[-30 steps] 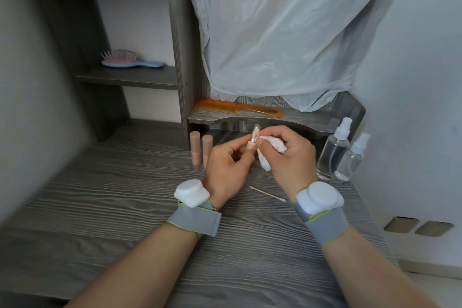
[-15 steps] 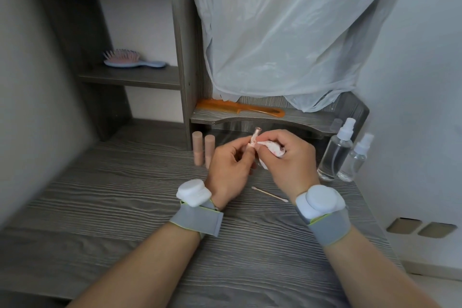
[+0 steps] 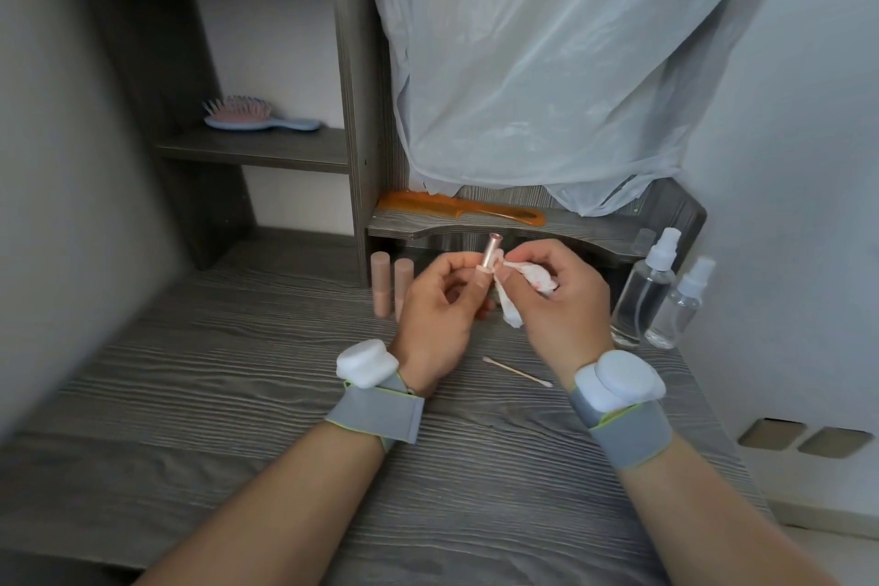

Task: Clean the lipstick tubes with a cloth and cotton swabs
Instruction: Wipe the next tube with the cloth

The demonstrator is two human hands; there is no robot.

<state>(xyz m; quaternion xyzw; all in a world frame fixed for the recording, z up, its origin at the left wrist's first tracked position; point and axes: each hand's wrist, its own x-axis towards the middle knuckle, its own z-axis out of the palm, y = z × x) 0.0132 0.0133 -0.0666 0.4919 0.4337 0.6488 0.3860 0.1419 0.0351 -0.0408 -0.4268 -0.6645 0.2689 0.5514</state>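
1. While both hands hover over the desk [image 3: 190, 395] near frame centre, the left hand [image 3: 437, 309] grips a rose-gold tube [image 3: 490, 255] low on its barrel, with fingers and thumb curled round it. The tube is tilted, its open end toward 1 o'clock.
2. The right hand [image 3: 566, 305] is at 3 o'clock of the left. Its fingers are clenched on a white cloth [image 3: 536, 277] smeared red. The cloth's edge meets the tube's right side, and a loose tail hangs toward 6 o'clock.
3. A swab [image 3: 517, 372] lies flat on the desk at 6 o'clock of the cloth, between the wrists. Neither hand touches it.
4. Two pink tubes [image 3: 380, 286] stand upright side by side at 9 o'clock of the left hand, by the shelf post [image 3: 354, 109].
5. Two clear spray bottles [image 3: 639, 300] stand upright, close together, at 3 o'clock of the right hand.
6. An orange comb [image 3: 456, 207] lies on the ledge at 12 o'clock of the hands, and a plastic bag [image 3: 547, 62] hangs above it. A hairbrush [image 3: 259, 117] lies on a shelf at 10 o'clock.
7. There are grey wristbands [image 3: 376, 412], each with a white puck, one per wrist.
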